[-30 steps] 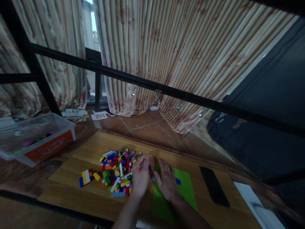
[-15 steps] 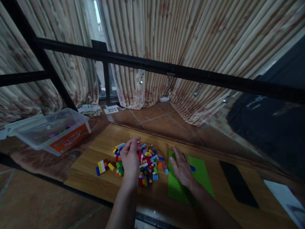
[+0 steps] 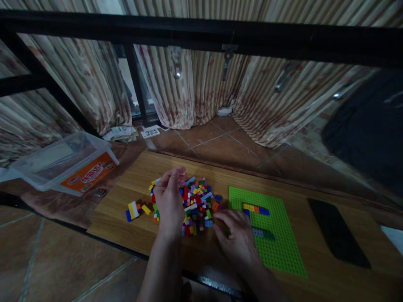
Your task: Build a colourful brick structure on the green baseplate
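My left hand (image 3: 169, 199) is above the left part of a heap of small toy building bricks (image 3: 197, 205). Its thumb and fingers are pinched together, with a tiny pale glint at the tips that I cannot make out. My right hand (image 3: 236, 237) reaches over the left edge of a green baseplate (image 3: 283, 235). Its fingertips are drawn together at the heap's right side, and whatever is between them is hidden. On the baseplate sit a row of yellow, orange and blue bricks (image 3: 256, 209) and a grey brick (image 3: 258, 233), partly behind my right hand.
Left of the heap lie a joined yellow, white and blue block (image 3: 132, 211) and a loose yellow brick (image 3: 146, 209). A clear plastic box (image 3: 67, 157) with an orange label stands further left. A black flat object (image 3: 338, 233) lies right of the baseplate on the wooden board (image 3: 118, 197).
My right hand has moved left off the baseplate's middle to the heap's edge, its fingers closing and uncovering the bricks there. My left hand stays pinched over the heap. The camera view has tilted.
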The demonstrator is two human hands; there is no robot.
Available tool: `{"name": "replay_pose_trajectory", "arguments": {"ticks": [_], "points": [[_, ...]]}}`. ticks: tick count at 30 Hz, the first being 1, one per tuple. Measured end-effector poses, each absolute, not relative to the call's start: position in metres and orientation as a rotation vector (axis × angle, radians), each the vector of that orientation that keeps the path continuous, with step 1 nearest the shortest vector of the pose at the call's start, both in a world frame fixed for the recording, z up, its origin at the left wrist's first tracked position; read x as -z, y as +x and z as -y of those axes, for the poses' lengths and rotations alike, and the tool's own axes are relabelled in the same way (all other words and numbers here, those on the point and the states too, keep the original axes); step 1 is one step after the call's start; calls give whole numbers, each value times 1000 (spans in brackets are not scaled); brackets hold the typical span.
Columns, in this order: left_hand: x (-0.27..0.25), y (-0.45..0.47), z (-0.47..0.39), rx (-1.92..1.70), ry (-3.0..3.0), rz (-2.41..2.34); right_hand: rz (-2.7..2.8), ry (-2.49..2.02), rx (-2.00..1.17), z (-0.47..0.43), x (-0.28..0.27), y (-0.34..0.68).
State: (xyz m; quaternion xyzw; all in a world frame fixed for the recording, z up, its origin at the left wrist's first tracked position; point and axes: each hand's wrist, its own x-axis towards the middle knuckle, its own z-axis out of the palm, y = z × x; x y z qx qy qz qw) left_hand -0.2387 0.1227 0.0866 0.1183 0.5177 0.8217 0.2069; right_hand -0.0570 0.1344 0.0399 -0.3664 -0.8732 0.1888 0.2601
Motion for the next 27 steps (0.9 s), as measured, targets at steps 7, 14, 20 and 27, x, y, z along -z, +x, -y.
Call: {"name": "replay_pose_trajectory", "arguments": {"ticks": [7, 14, 20, 27], "points": [[-88, -236, -124, -2261, 286, -1460, 2374, -1034, -479, -137, -36, -73], [-87, -241, -122, -2277, 255, -1482, 2398, -1135, -409, -131, -31, -88], [-90, -231, -131, -2255, 233, -1388, 2297, -1220, -422, -130, -25, -91], [-88, -222, -136, -2045, 372, -1429, 2018, -1111, -750, -139, -28, -81]]}}
